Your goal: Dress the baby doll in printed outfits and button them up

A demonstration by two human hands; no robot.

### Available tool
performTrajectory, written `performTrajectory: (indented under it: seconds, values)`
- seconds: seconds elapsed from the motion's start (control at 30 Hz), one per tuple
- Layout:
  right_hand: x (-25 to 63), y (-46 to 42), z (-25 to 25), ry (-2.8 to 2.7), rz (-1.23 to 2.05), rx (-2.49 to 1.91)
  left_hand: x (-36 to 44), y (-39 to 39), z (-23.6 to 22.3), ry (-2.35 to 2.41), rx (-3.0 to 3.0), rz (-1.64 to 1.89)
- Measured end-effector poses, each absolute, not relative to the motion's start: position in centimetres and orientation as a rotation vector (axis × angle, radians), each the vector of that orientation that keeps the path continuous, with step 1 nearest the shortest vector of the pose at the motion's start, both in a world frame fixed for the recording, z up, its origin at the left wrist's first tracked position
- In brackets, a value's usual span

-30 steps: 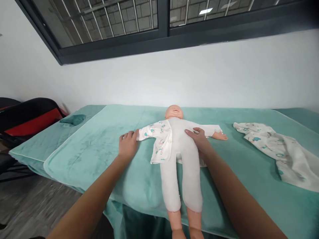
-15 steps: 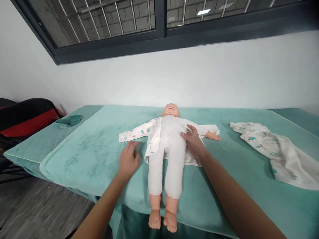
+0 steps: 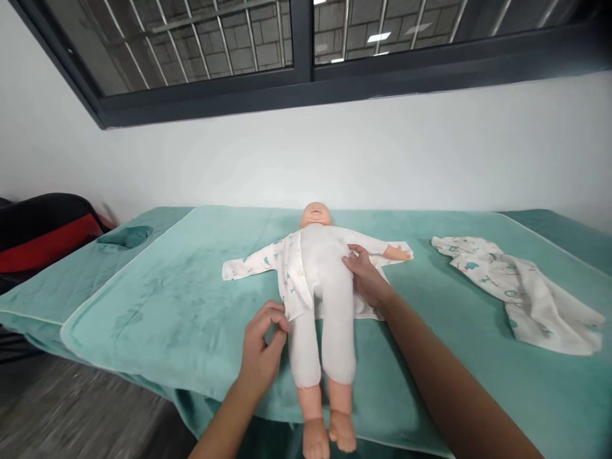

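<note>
A baby doll (image 3: 337,319) with a white cloth body lies on its back, feet toward me. A white baby shirt (image 3: 289,261) with small green and red prints is partly on it. At the picture's left, the sleeve stretches outward and no doll hand shows past its cuff. The shirt's other side spreads beneath the doll at the right. My left hand (image 3: 262,347) pinches the lower front corner of the shirt beside the doll's thigh. My right hand (image 3: 367,277) grips the doll's side at the hip, thumb and forefinger on the body; its other fingers are hidden.
A second printed white garment (image 3: 521,290) lies crumpled at the right. Everything rests on a green padded cover (image 3: 157,306) over a bed or table against a white wall. A black and red chair (image 3: 52,233) stands at the left, and a barred window (image 3: 201,38) is above.
My left hand has moved right and toward me, and now pinches the shirt's corner, pulling the front panel down. My right hand stays at the doll's side. The view has shifted slightly.
</note>
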State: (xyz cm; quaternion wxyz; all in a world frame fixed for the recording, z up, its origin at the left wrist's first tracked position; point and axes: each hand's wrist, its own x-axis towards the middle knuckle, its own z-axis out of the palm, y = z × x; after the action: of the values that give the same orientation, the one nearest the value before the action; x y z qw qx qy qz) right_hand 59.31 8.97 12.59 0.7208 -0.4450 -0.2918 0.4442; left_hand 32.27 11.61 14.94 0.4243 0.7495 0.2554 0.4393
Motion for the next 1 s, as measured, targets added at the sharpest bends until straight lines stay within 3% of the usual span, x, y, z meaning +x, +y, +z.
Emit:
performTrajectory:
  seconds: [0.37, 0.5, 0.7, 0.8, 1.0]
  values:
    - [60.0, 9.1, 13.7, -0.75, 1.047, -0.938, 40.2, 17.2, 19.5, 0.985, 2.052, 0.969]
    - [60.6, 9.4, 13.6, -0.842, 1.039, -0.935, 45.5, 19.0, 22.4, 0.752, 2.437, 0.928]
    - [60.6, 9.5, 14.1, -0.856, 0.97, -0.819, 55.1, 18.5, 25.5, 0.371, 3.054, 0.149]
    - [60.6, 9.4, 14.5, -0.823, 1.005, -0.818, 57.3, 17.9, 26.2, 0.257, 3.135, -0.054]
    - [63.7, 9.2, 14.0, -0.7, 0.601, -1.317, 55.5, 18.0, 25.9, 0.183, 3.192, 0.161]
